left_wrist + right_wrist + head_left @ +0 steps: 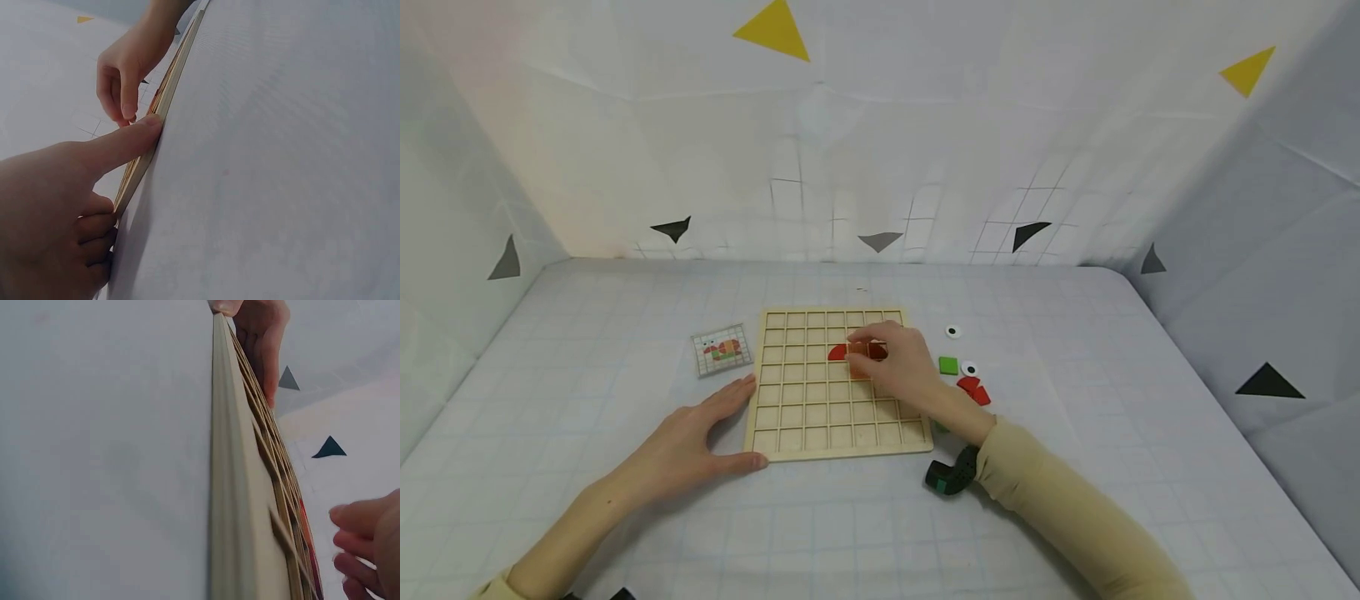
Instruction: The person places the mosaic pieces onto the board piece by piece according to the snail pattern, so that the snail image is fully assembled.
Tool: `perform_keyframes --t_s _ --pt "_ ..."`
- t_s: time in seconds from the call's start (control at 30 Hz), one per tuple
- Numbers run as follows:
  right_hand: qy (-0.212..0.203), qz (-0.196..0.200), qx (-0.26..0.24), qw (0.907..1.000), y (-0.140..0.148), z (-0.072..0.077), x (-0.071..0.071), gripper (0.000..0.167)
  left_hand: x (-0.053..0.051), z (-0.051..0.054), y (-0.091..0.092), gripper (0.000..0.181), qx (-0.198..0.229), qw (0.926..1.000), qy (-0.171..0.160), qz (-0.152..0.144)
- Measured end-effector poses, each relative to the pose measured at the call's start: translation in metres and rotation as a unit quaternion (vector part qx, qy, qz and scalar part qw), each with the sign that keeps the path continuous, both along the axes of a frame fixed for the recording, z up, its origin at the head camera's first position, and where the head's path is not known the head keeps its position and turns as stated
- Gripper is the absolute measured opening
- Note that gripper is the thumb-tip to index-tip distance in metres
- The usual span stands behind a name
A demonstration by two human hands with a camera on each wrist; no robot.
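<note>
My left hand (688, 442) rests against the left side of a wooden grid board (793, 415), its thumb on the front left corner. Above the board, my right hand (898, 362) has thumb and fingers apart and curved, with no piece seen between them in the right wrist view. Just under those fingertips lie orange pieces (857, 372) in the grid. A red rounded piece (837, 353) sits to their left, and a dark red piece (877, 351) is partly hidden by the hand.
A small picture card (722, 350) with a coloured figure on a grid lies left of the board. On the right are a green square (948, 366), white eye discs (952, 332) and several red pieces (981, 395). A black wrist device (953, 472) sits under the right sleeve.
</note>
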State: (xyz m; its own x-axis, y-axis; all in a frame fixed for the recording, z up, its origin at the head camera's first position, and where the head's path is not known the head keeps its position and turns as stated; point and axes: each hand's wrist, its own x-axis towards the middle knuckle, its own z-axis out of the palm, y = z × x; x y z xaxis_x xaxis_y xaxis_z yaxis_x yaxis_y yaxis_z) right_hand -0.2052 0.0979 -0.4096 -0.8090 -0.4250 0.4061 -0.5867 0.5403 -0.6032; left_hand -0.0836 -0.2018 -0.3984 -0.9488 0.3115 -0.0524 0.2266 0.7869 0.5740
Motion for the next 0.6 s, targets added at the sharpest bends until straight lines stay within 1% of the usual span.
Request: perform_keyframes --t_s 0.13,0.3,0.37,0.47,0.6 --pt "-0.014 0.008 -0.011 0.9998 0.020 0.003 0.001 0.027 0.000 0.000 0.000 0.104 0.000 1.0000 0.001 0.001" --pt "-0.042 0.018 -0.036 0.9983 0.055 0.004 0.004 0.029 0.000 0.001 0.000 0.104 -0.001 1.0000 0.001 0.000" --pt "-0.043 0.019 -0.039 0.9981 0.069 0.004 0.005 0.030 0.000 0.001 0.000 0.104 -0.002 1.0000 0.001 0.000" --pt "-0.039 0.008 -0.026 0.9989 0.088 0.004 0.006 0.030 0.000 0.002 0.000 0.104 -0.004 1.0000 0.000 0.001" --pt "-0.046 -0.014 -0.009 0.9988 0.110 0.003 0.009 0.029 -0.001 0.001 0.001 0.105 -0.006 1.0000 -0.004 0.001"
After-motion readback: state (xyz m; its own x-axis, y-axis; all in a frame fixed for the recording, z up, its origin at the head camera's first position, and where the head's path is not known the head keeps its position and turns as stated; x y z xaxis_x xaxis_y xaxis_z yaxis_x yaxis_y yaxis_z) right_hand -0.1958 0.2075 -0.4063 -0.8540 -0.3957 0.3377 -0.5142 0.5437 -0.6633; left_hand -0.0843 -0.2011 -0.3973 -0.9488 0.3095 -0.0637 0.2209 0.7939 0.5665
